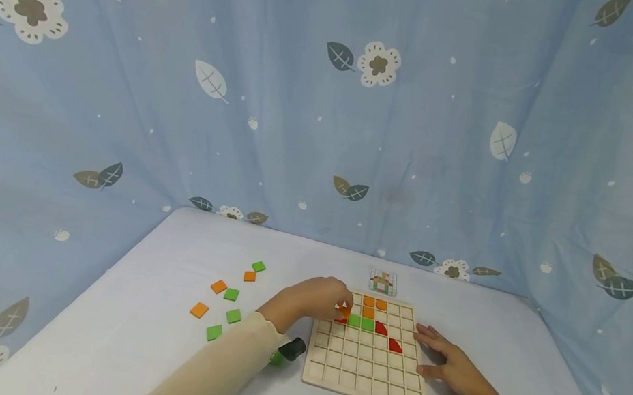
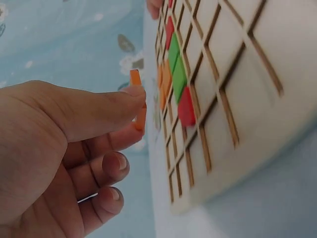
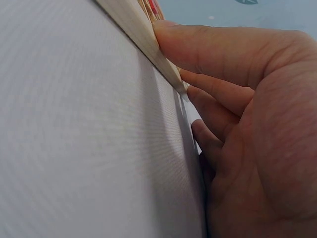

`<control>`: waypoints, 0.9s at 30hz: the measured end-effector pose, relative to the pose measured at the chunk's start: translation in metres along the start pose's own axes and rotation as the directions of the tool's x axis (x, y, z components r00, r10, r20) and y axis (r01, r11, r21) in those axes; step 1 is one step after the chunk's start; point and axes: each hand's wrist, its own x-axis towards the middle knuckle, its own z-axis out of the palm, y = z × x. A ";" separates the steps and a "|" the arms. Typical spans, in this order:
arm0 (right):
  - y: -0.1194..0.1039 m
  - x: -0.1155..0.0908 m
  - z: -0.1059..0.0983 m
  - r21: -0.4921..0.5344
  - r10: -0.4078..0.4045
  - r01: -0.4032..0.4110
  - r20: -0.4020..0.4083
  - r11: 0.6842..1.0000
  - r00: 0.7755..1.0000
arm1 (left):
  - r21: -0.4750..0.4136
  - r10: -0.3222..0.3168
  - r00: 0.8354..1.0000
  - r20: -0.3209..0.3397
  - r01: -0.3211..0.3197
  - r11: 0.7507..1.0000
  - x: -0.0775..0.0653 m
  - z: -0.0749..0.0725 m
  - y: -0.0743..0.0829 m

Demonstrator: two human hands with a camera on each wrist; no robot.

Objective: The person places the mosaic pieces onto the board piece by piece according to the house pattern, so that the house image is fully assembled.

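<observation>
My left hand (image 1: 321,297) pinches a thin orange tile (image 2: 135,78) between thumb and index finger, above the far left of a pale wooden grid board (image 1: 358,364). In the left wrist view the tile is on edge, apart from the board, and the other fingers curl loosely. On the board, two green tiles (image 1: 361,323) lie side by side between red rounded pieces (image 1: 381,328). Another red piece (image 1: 395,346) sits nearer, to the right. An orange square (image 1: 368,312) and two rounded orange pieces (image 1: 375,303) lie behind the green ones. My right hand (image 1: 453,370) rests its extended fingers at the board's right edge.
Loose orange tiles (image 1: 199,310) and green tiles (image 1: 233,315) lie scattered on the white table (image 1: 101,343) left of the board. A small picture card (image 1: 382,282) lies behind the board. A blue patterned curtain (image 1: 277,129) hangs along the table's back.
</observation>
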 end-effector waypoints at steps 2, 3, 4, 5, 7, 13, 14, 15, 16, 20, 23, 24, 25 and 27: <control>0.000 0.000 0.000 -0.004 0.004 -0.004 0.002 1.000 1.000 | 0.009 0.010 1.000 0.002 -0.010 1.000 0.005 0.002 0.005; -0.001 0.000 0.000 -0.005 0.008 -0.007 0.003 1.000 1.000 | 0.015 0.013 1.000 0.003 -0.013 1.000 0.007 0.004 0.007; -0.002 0.000 0.000 -0.008 0.010 -0.010 0.005 1.000 1.000 | 0.020 0.017 1.000 0.004 -0.017 1.000 0.008 0.005 0.009; -0.002 0.000 0.000 -0.010 0.013 -0.013 0.006 1.000 1.000 | 0.024 0.019 1.000 0.005 -0.019 1.000 0.010 0.006 0.011; -0.003 0.000 0.000 -0.012 0.019 -0.019 0.006 1.000 1.000 | 0.024 0.018 1.000 0.007 -0.018 1.000 0.013 0.008 0.015; -0.004 -0.001 0.000 -0.015 0.026 -0.026 0.001 1.000 1.000 | 0.012 0.034 0.999 -0.002 -0.034 0.999 0.018 0.013 0.027; -0.004 -0.001 0.000 -0.012 0.026 -0.026 0.002 1.000 1.000 | 0.010 0.044 0.999 -0.007 -0.044 0.999 0.018 0.014 0.029; -0.004 -0.001 0.000 -0.007 0.028 -0.028 0.003 1.000 1.000 | 0.004 0.050 0.999 -0.012 -0.050 0.999 0.019 0.015 0.030; -0.004 -0.001 -0.001 -0.001 0.030 -0.030 0.004 1.000 1.000 | -0.003 0.056 0.998 -0.017 -0.056 0.998 0.020 0.016 0.032; -0.003 0.000 -0.002 0.003 0.032 -0.032 0.010 0.999 0.999 | -0.020 0.070 0.997 -0.023 -0.070 0.997 0.025 0.019 0.038; -0.003 0.000 -0.002 -0.002 0.036 -0.036 0.014 0.999 0.999 | -0.003 0.067 0.998 -0.014 -0.067 0.998 0.029 0.021 0.043; -0.003 0.000 -0.002 -0.002 0.036 -0.036 0.016 0.999 0.999 | 0.000 0.063 0.998 -0.011 -0.063 0.998 0.031 0.023 0.044; -0.003 0.000 -0.001 -0.001 0.040 -0.040 0.017 0.999 0.999 | 0.008 0.058 0.998 -0.006 -0.058 0.998 0.033 0.024 0.045; -0.003 -0.001 -0.001 0.005 0.036 -0.036 0.018 0.999 0.999 | 0.015 0.054 0.999 0.001 -0.054 0.998 0.036 0.028 0.046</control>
